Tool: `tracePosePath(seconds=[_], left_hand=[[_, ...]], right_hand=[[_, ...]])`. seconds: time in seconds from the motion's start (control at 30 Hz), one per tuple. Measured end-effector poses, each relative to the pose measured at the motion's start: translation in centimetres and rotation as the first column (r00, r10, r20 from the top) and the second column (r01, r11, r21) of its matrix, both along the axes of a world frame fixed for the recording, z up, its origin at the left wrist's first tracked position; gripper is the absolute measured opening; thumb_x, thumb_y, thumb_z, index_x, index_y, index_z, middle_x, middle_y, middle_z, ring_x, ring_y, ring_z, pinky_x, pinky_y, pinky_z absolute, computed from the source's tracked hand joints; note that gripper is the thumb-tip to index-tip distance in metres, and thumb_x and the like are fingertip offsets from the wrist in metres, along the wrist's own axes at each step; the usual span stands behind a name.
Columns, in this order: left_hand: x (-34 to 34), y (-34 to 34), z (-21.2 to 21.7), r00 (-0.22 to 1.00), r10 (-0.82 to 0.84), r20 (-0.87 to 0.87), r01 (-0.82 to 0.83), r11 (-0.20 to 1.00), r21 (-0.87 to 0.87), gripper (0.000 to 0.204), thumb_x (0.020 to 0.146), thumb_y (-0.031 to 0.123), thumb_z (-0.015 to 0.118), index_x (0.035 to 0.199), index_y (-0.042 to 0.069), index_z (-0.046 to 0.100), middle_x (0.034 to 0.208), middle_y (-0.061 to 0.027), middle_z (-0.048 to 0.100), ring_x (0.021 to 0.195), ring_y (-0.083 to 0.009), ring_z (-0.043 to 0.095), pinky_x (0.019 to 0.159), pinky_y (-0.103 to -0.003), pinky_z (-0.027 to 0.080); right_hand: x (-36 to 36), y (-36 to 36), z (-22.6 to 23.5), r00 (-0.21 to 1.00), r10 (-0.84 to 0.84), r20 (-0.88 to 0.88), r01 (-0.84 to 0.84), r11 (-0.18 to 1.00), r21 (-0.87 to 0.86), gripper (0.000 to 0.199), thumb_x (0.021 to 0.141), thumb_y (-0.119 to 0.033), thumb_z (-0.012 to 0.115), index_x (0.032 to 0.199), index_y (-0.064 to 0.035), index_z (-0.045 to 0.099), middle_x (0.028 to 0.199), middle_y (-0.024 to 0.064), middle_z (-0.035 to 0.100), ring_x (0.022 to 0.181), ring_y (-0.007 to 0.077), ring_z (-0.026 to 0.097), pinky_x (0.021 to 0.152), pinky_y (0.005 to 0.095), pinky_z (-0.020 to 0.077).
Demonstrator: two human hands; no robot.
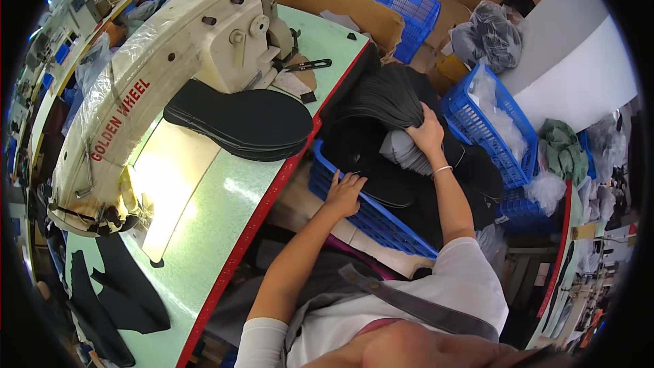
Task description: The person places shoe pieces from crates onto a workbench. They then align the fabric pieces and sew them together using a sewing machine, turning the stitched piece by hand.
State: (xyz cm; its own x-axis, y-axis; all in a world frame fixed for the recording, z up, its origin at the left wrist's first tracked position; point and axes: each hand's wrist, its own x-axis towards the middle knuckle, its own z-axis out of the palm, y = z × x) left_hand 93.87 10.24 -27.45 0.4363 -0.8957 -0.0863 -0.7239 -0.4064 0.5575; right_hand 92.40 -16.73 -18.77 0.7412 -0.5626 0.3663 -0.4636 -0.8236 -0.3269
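Observation:
To my right, a blue plastic basket (pixel 395 226) is heaped with black shoe-sole-shaped pieces. My right hand (pixel 428 133) is closed on the near end of a fanned stack of black insoles (pixel 385 95) lying in it. Below that hand, a bundle of grey layered pieces (pixel 405 152) shows. My left hand (pixel 345 194) curls its fingers over the basket's near rim; part of its grip is hidden. On the green table, another pile of black insoles (pixel 238 120) lies beside the sewing machine (pixel 170 48).
Black cut pieces (pixel 126 289) lie on the table (pixel 238 197), whose edge is red. A small black thread snipper (pixel 308 65) is near the machine. Behind stand a cardboard box (pixel 340 7) and a blue crate (pixel 412 17). Another blue basket (pixel 501 123) holds clear plastic bags.

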Motion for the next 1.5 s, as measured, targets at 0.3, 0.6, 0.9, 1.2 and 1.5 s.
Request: tracePosePath(seconds=[0.3, 0.6, 0.9, 1.2, 1.5], left_hand=[[1.8, 0.0, 2.9, 0.724, 0.089, -0.684, -0.362, 0.893, -0.266, 0.059, 0.088, 0.026, 0.057, 0.139, 0.004, 0.037, 0.138, -0.0188, 0.044, 0.131, -0.0326, 0.039, 0.112, -0.04, 0.025], [2.1, -2.6, 13.9, 0.792, -0.073, -0.606, -0.321, 0.794, -0.516, 0.062, 0.095, 0.031, 0.052, 0.145, 0.004, 0.027, 0.145, -0.0185, 0.038, 0.133, -0.0306, 0.038, 0.108, -0.037, 0.031], [1.2, 2.0, 21.5, 0.891, -0.002, -0.455, -0.341, 0.659, -0.671, 0.049, 0.091, 0.022, 0.057, 0.133, 0.0, 0.044, 0.13, -0.0223, 0.052, 0.124, -0.0339, 0.048, 0.102, -0.036, 0.037], [-2.0, 0.8, 30.5, 0.79, -0.214, -0.574, -0.336, 0.633, -0.698, 0.076, 0.095, 0.036, 0.05, 0.146, -0.006, 0.012, 0.15, -0.0239, 0.024, 0.14, -0.0305, 0.022, 0.112, -0.033, 0.024], [-4.9, 8.4, 35.2, 0.865, 0.031, -0.501, -0.487, 0.294, -0.822, 0.086, 0.088, 0.052, 0.051, 0.143, 0.007, 0.003, 0.137, -0.0363, 0.014, 0.132, -0.0391, 0.011, 0.106, -0.043, 0.019]], right_hand=[[-3.6, 2.9, 3.8, 0.966, -0.101, 0.239, 0.049, 0.975, 0.215, 0.072, 0.06, -0.019, 0.073, 0.126, 0.0003, 0.052, 0.119, 0.0224, 0.059, 0.109, 0.0361, 0.057, 0.095, 0.0391, 0.0446], [-8.8, -3.9, 5.7, 0.654, -0.393, 0.647, -0.479, 0.446, 0.756, 0.036, 0.092, -0.014, 0.054, 0.125, 0.0018, 0.054, 0.116, 0.0128, 0.061, 0.103, 0.0208, 0.06, 0.09, 0.0314, 0.0478], [-12.5, -5.7, 6.6, 0.476, -0.605, 0.639, -0.686, 0.199, 0.7, 0.035, 0.088, -0.013, 0.063, 0.119, 0.002, 0.057, 0.112, 0.0147, 0.063, 0.099, 0.0225, 0.061, 0.089, 0.0351, 0.0483], [-12.9, 0.8, 15.5, 0.593, -0.233, 0.771, -0.323, 0.808, 0.493, 0.038, 0.083, -0.01, 0.07, 0.117, 0.0032, 0.058, 0.111, 0.015, 0.063, 0.098, 0.0217, 0.06, 0.089, 0.0348, 0.0472], [-7.7, 16.9, 30.1, 0.473, 0.535, 0.7, -0.582, 0.786, -0.207, 0.059, 0.076, -0.001, 0.067, 0.133, 0.0005, 0.049, 0.131, 0.0138, 0.054, 0.119, 0.0239, 0.051, 0.103, 0.0323, 0.0345]])
